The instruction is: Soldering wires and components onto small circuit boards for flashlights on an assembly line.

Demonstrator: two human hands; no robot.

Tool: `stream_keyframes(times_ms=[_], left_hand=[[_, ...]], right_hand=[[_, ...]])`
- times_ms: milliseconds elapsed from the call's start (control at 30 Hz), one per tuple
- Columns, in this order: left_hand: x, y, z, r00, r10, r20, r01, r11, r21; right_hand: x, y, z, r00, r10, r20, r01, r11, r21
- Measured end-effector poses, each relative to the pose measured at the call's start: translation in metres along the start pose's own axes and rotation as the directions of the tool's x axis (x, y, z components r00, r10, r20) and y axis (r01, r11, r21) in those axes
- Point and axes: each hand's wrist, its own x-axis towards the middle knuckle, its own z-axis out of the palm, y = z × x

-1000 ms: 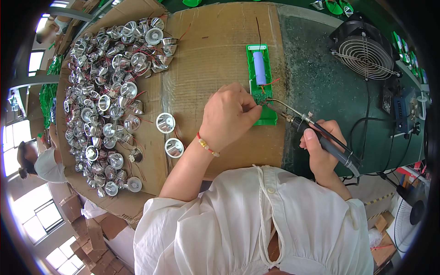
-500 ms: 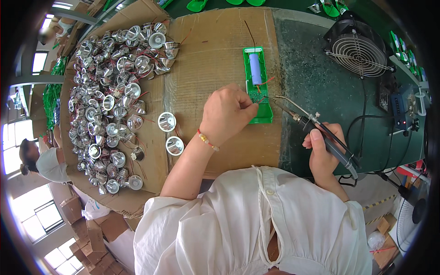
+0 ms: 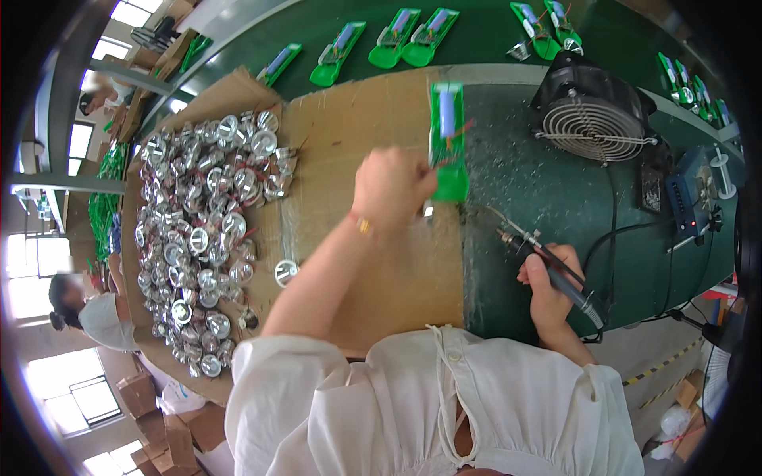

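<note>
My left hand (image 3: 393, 186), blurred by motion, is closed in a pinch at the left edge of a green plastic housing (image 3: 451, 189). Under its fingers shows part of a shiny reflector cup (image 3: 429, 209), the rest hidden by the hand. A thin red wire (image 3: 446, 162) runs from the fingertips over the housing's circuit board. Above the board lies a lilac cylindrical battery (image 3: 447, 115). In my right hand (image 3: 552, 285) is a soldering iron (image 3: 562, 283), with a thin metal guide tube along it. Its tip is off the housing, to the lower right.
Many silver reflector cups (image 3: 198, 238) with red wires fill cardboard at left; a loose cup (image 3: 286, 273) lies beside my forearm. A black fan (image 3: 595, 127) and blue soldering station (image 3: 689, 198) stand at right. Several filled green housings (image 3: 337, 54) lie beyond the cardboard mat.
The soldering iron has drawn back from the circuit board toward the lower right. My left hand has shifted slightly left, and a cup now shows beneath it. The view has tilted farther forward.
</note>
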Motion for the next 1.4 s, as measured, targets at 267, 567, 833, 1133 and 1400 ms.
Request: stream_keyframes(times_ms=[267, 567, 833, 1133, 1400], left_hand=[[0.195, 0.010, -0.027, 0.848, 0.130, -0.513, 0.028, 0.957, 0.288], [0.218, -0.049, -0.011, 0.955, 0.138, -0.262, -0.079, 0.972, 0.222], [0.205, -0.055, -0.016, 0.991, 0.054, -0.125, -0.013, 0.951, 0.309], [-0.037, -0.046, -0.013, 0.962, -0.025, -0.272, 0.074, 0.982, 0.172], [-0.176, -0.008, 0.009, 0.909, 0.055, -0.414, 0.039, 0.976, 0.215]], right_hand=[[0.005, 0.005, -0.001, 0.995, 0.100, -0.011, -0.100, 0.995, 0.027], [0.006, 0.010, -0.002, 0.994, 0.102, 0.038, -0.099, 0.993, -0.061], [0.006, 0.011, 0.002, 0.997, 0.072, -0.030, -0.072, 0.997, 0.006], [0.008, 0.004, 0.004, 0.996, 0.066, -0.062, -0.063, 0.997, 0.054], [-0.006, 0.005, 0.000, 0.993, -0.044, -0.109, 0.045, 0.999, 0.005]])
